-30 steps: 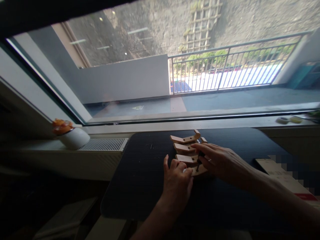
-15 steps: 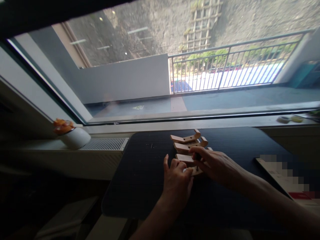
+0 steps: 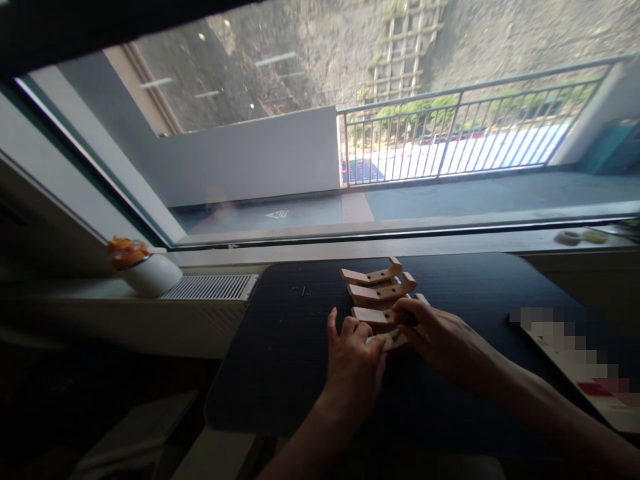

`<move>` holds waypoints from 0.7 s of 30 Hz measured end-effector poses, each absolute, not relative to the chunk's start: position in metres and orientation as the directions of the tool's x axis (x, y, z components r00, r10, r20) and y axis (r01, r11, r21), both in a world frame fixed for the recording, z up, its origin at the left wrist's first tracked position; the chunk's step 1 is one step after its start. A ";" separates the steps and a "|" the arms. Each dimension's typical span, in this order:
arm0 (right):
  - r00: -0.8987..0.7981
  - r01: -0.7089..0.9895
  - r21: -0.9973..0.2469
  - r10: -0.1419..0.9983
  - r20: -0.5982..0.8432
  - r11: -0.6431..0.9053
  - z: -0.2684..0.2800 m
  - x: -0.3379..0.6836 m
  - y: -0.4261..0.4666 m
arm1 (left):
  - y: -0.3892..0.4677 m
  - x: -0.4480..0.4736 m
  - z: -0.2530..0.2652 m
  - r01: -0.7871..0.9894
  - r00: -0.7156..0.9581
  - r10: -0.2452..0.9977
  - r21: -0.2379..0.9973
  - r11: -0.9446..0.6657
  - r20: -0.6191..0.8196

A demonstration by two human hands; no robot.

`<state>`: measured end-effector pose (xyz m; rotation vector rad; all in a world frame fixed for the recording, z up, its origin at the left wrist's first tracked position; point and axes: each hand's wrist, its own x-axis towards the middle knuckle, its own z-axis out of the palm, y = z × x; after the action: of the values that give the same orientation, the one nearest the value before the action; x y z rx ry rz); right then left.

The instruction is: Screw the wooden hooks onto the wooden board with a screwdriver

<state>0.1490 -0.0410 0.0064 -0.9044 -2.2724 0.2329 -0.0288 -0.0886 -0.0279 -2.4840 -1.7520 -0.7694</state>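
Note:
A wooden rack of several curved hooks [image 3: 373, 293] lies on the dark table, the hooks side by side with their turned-up ends to the right. Dark round screw holes show in them. My left hand [image 3: 354, 357] is closed on the left end of the nearest wooden hook [image 3: 390, 341], its index finger raised. In my right hand [image 3: 435, 333] is a screwdriver with a dark handle [image 3: 409, 319], mostly covered by the fingers. Its short shaft slants down to the nearest hook; the tip is too small to make out.
Tiny loose bits, perhaps screws [image 3: 303, 291], lie on the black table [image 3: 270, 360] left of the rack. A partly blurred flat board [image 3: 555, 360] rests at the right. Beyond are a radiator [image 3: 213, 288], a white pot [image 3: 150, 275] and a large window.
My right hand has shifted slightly right with the screwdriver, whose shaft leans more now. The left hand and the rack stay in place.

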 end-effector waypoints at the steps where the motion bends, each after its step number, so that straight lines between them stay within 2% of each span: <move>1: -0.531 0.541 -0.382 0.657 0.535 0.749 0.006 0.150 -0.042 | -0.089 -0.029 -0.028 0.888 0.254 0.884 0.268 -0.374 0.392; 14: -0.499 0.549 -0.350 0.634 0.590 0.759 -0.012 0.164 -0.055 | -0.089 -0.029 -0.028 0.887 0.262 0.888 0.267 -0.376 0.377; 21: -0.575 0.588 -0.364 0.689 0.441 0.723 0.012 0.151 -0.036 | -0.086 -0.031 -0.028 0.885 0.292 0.881 0.244 -0.397 0.373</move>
<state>0.1512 -0.0356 0.0118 -0.9663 -2.3596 0.2373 -0.0307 -0.0864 -0.0283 -2.5175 -1.7202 -0.7176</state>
